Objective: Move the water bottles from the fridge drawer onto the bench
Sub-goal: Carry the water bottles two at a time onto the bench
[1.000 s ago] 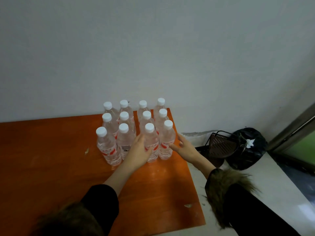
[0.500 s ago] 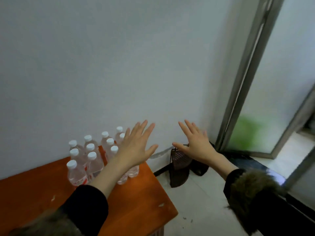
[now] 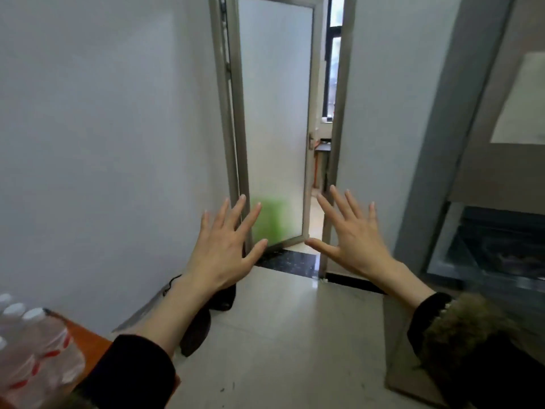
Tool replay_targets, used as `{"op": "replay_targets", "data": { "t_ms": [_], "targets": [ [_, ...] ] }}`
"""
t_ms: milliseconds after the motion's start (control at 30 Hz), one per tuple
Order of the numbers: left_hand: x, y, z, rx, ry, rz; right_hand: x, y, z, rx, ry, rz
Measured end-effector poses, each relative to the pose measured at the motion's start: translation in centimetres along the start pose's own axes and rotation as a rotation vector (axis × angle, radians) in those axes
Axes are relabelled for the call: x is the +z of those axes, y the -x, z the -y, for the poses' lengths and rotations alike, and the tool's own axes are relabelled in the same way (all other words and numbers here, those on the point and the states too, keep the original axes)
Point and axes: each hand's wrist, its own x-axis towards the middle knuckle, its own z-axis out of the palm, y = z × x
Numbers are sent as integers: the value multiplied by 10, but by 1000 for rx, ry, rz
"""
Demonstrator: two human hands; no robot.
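Both hands are raised in front of the chest, palms away and fingers fanned wide apart: the left hand (image 3: 222, 252) and the right hand (image 3: 355, 239) each hold nothing and touch nothing. They hang over bare floor (image 3: 283, 335), well clear of the worktop.

Beyond the hands, the water bottles (image 3: 35, 346) stand packed together, upright, at the corner of the orange worktop (image 3: 88, 339) in the lower left of the view, close beside the left sleeve (image 3: 132, 370). Only their white caps and red-striped labels show, blurred; how many there are I cannot tell. They appear sealed and full of clear liquid, though the blur makes that a judgement.

The main risk I see is that sleeve: the elbow sits just beside the outermost bottles, which stand near the worktop's edge, so a careless swing of the arm could knock one over or off onto the floor, and a fall there could topple its neighbours. A dark bag-like object (image 3: 206, 317) lies on the floor against the wall below the left forearm and could catch a foot.

To the right, a grey cabinet with a dark glass-fronted compartment (image 3: 489, 246) may be the fridge; no drawer contents are visible, so whether bottles remain there cannot be told.
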Motion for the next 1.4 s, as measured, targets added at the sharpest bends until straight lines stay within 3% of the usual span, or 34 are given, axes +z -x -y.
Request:
{"op": "replay_targets", "data": {
  "t_ms": [233,633,967,1400],
  "targets": [
    [39,-50,-164,223,118,16,-44,89,-155,216,136,2],
    [103,-101,-427,412,239,92,-102,220,-377,522,259,67],
    [173,-161,-535,540,305,172,-85,240,-486,655,242,153],
    [298,-282,-624,513,367,392,-6,181,-638,713,143,267]
  ]
}}
